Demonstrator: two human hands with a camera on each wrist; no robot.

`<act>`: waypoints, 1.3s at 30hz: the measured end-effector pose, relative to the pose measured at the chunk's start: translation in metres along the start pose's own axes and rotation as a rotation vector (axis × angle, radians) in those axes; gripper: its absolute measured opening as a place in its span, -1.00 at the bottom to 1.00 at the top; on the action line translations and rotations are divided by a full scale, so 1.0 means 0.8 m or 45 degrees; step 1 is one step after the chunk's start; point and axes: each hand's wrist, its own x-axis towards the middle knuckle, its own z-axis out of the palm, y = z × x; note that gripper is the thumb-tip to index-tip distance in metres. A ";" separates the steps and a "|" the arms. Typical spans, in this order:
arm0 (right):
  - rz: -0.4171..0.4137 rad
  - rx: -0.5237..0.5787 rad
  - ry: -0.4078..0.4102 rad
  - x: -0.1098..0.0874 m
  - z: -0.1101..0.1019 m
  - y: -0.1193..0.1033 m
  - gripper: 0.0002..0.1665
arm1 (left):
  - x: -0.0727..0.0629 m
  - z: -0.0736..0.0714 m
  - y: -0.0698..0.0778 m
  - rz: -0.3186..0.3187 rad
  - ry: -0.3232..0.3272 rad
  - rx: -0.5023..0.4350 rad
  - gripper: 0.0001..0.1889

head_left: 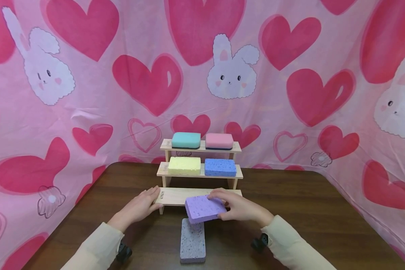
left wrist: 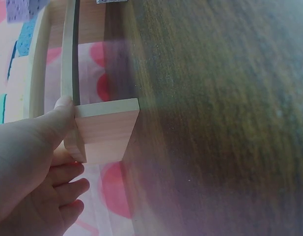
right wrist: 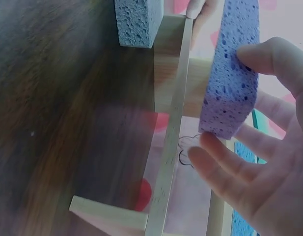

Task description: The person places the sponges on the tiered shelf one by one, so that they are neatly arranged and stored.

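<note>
My right hand [head_left: 237, 205] pinches a purple sponge [head_left: 204, 209] between thumb and fingers, tilted over the front edge of the lowest wooden step [head_left: 175, 196]. In the right wrist view the thumb presses one broad face of the sponge [right wrist: 232, 64], with fingertips at its far side and lower end. My left hand [head_left: 140, 207] holds the left end of that same step; the left wrist view shows the thumb on its front edge and the other fingers round the end. A grey speckled sponge [head_left: 192, 242] lies lengthwise on the table, just below the purple one.
Behind, the middle step [head_left: 202, 175] bears a yellow sponge [head_left: 184, 166] and a blue sponge [head_left: 220, 167]. On the top step [head_left: 202, 149] sit a teal sponge [head_left: 186, 140] and a pink sponge [head_left: 219, 141]. A pink heart-and-rabbit cloth [head_left: 195, 90] hangs behind the brown table [head_left: 290, 210].
</note>
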 end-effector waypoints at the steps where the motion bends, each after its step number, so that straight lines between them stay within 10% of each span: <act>1: -0.007 -0.011 0.011 0.003 0.001 0.000 -0.40 | 0.000 0.000 0.000 -0.001 -0.001 0.000 -0.33; 10: -0.008 -0.245 0.105 0.027 0.007 -0.011 -0.34 | 0.001 0.001 0.000 -0.011 0.003 -0.006 -0.34; 39: 0.065 -0.364 0.226 0.083 0.038 -0.005 -0.45 | -0.001 0.004 -0.001 0.006 0.020 -0.002 -0.34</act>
